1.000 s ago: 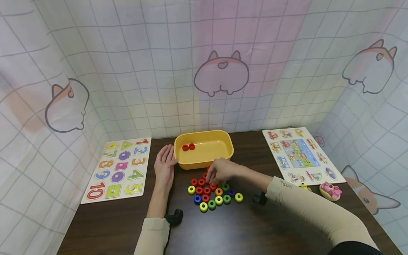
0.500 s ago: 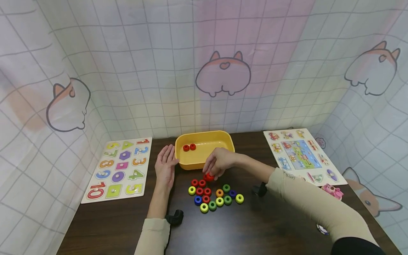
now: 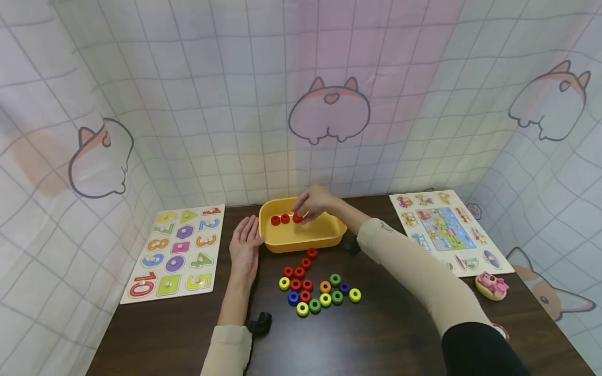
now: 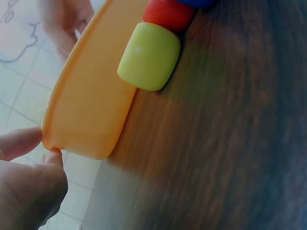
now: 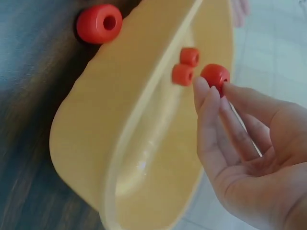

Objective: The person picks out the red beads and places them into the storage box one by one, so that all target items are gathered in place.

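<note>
My right hand (image 3: 317, 201) is over the yellow tray (image 3: 303, 244), pinching a red bead (image 5: 215, 75) between thumb and fingertips. Two other red beads (image 3: 280, 219) sit side by side in the tray's left part. At the tray's left end, my left hand (image 3: 244, 250) lies with its fingers extended and its thumb at the corner; in the left wrist view its fingertips (image 4: 24, 143) are right at the rim. In front of the tray, several beads (image 3: 307, 285) in red, yellow, blue, green and orange lie on the dark table.
A number puzzle board (image 3: 176, 253) is at the left, a picture puzzle board (image 3: 444, 230) at the right. Nearer on the right lies a pink toy (image 3: 491, 286), with a small round item (image 3: 501, 331) partly behind the sleeve. Patterned curtains (image 3: 226, 104) enclose the table's back and sides.
My right hand has picked a red bead from the group on the table and carried it up and back over the tray. The left hand stays at the tray's end.
</note>
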{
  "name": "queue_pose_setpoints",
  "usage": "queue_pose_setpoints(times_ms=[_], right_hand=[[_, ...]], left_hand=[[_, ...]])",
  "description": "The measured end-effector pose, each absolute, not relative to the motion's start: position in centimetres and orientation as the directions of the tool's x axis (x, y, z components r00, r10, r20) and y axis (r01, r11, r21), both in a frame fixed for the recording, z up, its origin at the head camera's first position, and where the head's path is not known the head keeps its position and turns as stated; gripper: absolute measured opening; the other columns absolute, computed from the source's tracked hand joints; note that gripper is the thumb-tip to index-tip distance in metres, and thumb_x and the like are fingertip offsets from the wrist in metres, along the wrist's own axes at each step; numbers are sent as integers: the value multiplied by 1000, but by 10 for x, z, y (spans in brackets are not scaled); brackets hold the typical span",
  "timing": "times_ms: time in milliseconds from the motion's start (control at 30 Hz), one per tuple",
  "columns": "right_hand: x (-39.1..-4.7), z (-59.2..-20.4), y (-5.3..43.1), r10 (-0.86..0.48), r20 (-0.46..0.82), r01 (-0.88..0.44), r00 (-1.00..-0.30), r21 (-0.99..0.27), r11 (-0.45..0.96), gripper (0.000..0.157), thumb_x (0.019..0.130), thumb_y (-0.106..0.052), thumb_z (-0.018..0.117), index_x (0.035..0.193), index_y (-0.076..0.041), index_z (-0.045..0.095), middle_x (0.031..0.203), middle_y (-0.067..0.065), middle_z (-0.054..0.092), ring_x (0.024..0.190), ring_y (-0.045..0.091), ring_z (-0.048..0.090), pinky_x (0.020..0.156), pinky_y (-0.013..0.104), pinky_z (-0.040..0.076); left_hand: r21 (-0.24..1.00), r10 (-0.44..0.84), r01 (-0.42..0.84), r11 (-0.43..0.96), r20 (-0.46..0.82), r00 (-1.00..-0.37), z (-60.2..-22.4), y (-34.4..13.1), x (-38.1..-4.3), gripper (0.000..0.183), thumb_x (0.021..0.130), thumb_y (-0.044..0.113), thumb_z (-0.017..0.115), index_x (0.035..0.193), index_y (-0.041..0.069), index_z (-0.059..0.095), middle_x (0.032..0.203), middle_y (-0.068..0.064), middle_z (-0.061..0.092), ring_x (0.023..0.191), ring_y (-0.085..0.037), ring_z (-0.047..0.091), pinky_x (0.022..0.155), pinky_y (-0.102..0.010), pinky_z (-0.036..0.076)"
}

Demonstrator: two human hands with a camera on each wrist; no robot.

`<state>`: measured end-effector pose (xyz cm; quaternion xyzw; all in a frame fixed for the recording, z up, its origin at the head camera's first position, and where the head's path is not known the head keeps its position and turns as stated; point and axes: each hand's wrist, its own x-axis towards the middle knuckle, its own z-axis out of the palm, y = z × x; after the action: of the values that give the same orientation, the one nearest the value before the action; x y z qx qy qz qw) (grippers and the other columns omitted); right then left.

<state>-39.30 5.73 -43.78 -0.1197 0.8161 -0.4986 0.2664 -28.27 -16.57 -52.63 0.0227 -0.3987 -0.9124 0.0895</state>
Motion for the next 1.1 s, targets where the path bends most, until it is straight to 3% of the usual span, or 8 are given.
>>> queue_pose_setpoints(times_ms=[133,367,567,833,1033,1100], right_hand=[[-407,-454,50,-401,-314,86,-860,-865,494,27,83,8,68,110,7,70,102,20,71,89,43,70,84,53,56],[-423,-483,41,-288,-270,31,-919,-776,630,16,81,5,71,93,-2,77,88,12,72,75,31,73,67,40,62],[-426,-492,35,-282,-252,19,-926,-775,631,13,83,-2,71,94,-5,77,90,12,74,70,26,73,63,35,62],[-398,-454,50,-396,-176,-91,-901,-817,570,19,93,-8,63,107,2,72,104,16,72,89,35,71,78,43,60],[-363,-428,63,-516,-82,-235,-853,-822,519,12,92,-12,68,100,-6,73,98,9,74,81,25,73,67,31,61],[-349,-422,66,-551,-69,-270,-832,-818,509,13,91,-13,69,100,-5,73,96,6,74,81,25,73,67,31,61]], left_hand=[[718,-184,154,-679,36,-982,-529,-164,-284,75,79,-32,49,144,4,37,150,-16,40,140,-26,39,116,-43,26],[729,-182,152,-667,39,-983,-534,-159,-285,74,80,-31,49,143,5,38,153,-17,37,139,-25,40,116,-42,27],[744,-188,167,-647,57,-980,-534,-164,-287,74,81,-30,48,144,5,37,154,-18,34,140,-24,40,116,-43,27],[752,-182,162,-639,57,-982,-533,-166,-286,73,82,-29,49,144,5,36,152,-16,37,140,-23,40,116,-42,27],[752,-181,161,-639,57,-982,-532,-165,-286,72,82,-29,48,144,4,36,155,-19,32,140,-23,40,115,-40,30],[749,-182,162,-643,55,-982,-532,-164,-286,72,82,-30,48,144,5,36,154,-18,34,139,-23,40,115,-39,31]])
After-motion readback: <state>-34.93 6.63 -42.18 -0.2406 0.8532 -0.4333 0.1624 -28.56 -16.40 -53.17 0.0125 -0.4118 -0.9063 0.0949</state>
